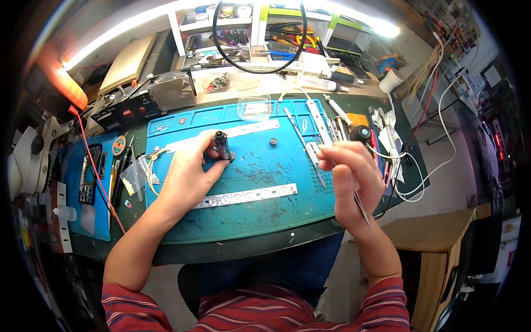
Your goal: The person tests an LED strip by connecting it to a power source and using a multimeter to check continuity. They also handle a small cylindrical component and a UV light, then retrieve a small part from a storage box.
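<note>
My left hand [191, 169] is closed around a small dark bottle [222, 145] that stands nearly upright over the blue work mat [251, 224]. To the right of the bottle, a small round black piece [273, 142] like a cap lies on the mat. My right hand [354, 177] is raised over the mat's right edge, its fingers pinching a thin metal tool [362, 207] that looks like tweezers. The tool's end sticks out below the hand. Near the left wrist lies a white LED strip [249, 196] with round lenses; a second white strip [254, 129] lies farther back.
A metal spatula [298, 133], a white bar [318, 119] and several tools lie at the right. A clear plastic box [254, 108] stands at the back. A black ring [260, 70] hangs above. Cables [426, 177] loop at the right; a red wire [94, 177] crosses the left side.
</note>
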The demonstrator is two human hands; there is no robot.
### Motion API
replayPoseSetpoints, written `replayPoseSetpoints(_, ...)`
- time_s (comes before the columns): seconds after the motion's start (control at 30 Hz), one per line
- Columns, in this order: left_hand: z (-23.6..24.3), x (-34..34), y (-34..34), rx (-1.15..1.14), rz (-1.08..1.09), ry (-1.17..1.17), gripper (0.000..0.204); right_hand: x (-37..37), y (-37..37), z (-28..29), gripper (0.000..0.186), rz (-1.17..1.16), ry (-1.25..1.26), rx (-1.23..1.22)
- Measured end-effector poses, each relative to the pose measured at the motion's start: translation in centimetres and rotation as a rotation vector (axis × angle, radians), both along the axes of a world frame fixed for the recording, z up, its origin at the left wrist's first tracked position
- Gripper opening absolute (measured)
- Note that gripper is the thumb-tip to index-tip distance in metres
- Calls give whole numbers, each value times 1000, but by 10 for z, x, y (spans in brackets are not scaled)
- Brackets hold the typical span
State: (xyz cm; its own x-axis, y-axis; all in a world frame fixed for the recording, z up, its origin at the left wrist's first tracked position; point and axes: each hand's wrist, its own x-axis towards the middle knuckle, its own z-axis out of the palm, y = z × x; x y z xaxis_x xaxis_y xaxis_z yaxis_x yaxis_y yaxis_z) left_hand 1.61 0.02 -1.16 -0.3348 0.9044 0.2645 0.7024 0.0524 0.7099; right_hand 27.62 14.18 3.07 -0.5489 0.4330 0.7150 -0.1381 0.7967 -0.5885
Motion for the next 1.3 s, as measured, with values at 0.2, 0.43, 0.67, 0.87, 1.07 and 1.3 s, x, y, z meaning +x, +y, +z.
replayPoseSetpoints(0.2,-2,5,6,47,98,-17,61,23,-19,-22,22,1,-90,-32)
replayPoseSetpoints(0.43,12,17,-22,92,176,379,25,33,-42,-45,27,29,-123,-243)
replayPoseSetpoints(0.67,25,55,-28,83,-188,268,31,30,-41,-48,23,-1,-144,-192)
replayPoseSetpoints(0.87,16,65,-13,30,-334,165,66,29,-39,-44,22,23,-185,-152)
replayPoseSetpoints(1.07,6,68,-10,59,-267,94,72,27,-39,-44,30,18,-224,-130)
replayPoseSetpoints(1.3,7,67,-9,42,-271,127,68,24,-39,-37,37,35,-264,-100)
